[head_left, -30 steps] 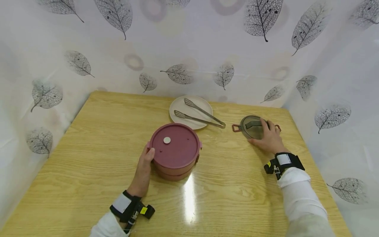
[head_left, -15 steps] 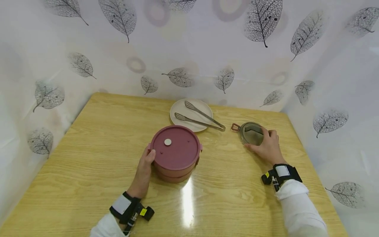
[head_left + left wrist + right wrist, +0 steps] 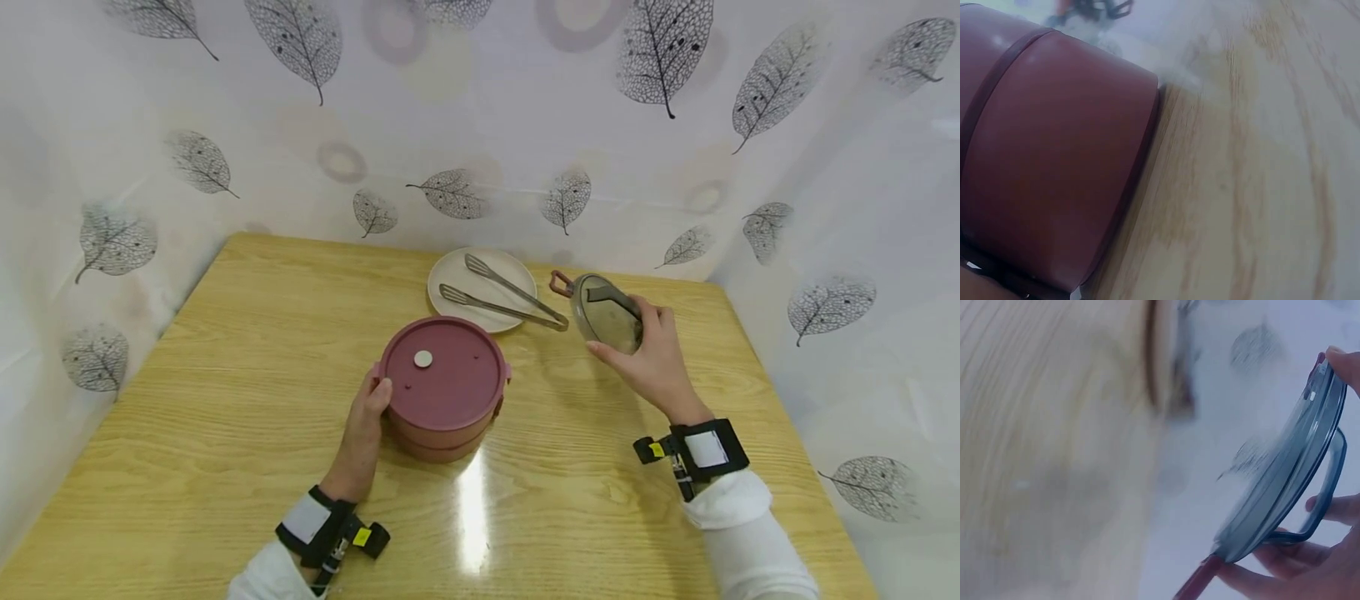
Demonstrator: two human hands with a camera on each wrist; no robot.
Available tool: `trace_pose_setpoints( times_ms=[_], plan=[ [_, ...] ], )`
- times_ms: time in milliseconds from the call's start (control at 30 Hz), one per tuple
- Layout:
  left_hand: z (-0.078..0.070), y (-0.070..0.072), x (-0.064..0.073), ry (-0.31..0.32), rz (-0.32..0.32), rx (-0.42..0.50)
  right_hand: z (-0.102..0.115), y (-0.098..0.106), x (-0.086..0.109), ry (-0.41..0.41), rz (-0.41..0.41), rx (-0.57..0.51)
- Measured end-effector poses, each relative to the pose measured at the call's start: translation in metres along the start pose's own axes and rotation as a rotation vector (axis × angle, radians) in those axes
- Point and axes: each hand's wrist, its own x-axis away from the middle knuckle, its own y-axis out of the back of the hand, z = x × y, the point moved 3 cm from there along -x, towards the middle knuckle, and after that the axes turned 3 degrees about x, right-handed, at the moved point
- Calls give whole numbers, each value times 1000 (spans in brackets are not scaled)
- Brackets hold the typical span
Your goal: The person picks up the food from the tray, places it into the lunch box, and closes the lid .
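A round burgundy lidded food container, its flat lid carrying a white button, stands upright on the table. My left hand grips its left side, thumb at the rim by a side clip; the other fingers are mostly hidden. In the left wrist view the container's wall fills the left side. My right hand holds a clear round lid by its edge, tilted and raised off the table. That lid has a strap handle and reddish side clips, seen edge-on in the right wrist view.
Behind the container lies a white plate. Metal tongs rest across it, their joined end reaching past the rim over the wooden table. Leaf-printed cloth walls the back and sides.
My right hand has lifted the clear lid off the table, moved it left toward the tongs' joined end and tilted it. My left hand and the container stay in place.
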Motion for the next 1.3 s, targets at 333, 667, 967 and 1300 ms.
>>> trace_pose_setpoints(
  times_ms=[333, 667, 967, 1300],
  plan=[
    [0, 0, 0, 20, -19, 8, 104, -16, 17, 201, 49, -70],
    [-2, -2, -1, 9, -15, 42, 169, -40, 33, 377, 114, 20],
    [-7, 3, 1, -15, -86, 127, 198, -53, 42, 487, -1, 255],
    [-28, 24, 1, -127, -66, 316, 215, -65, 51, 493, -17, 440]
  ],
)
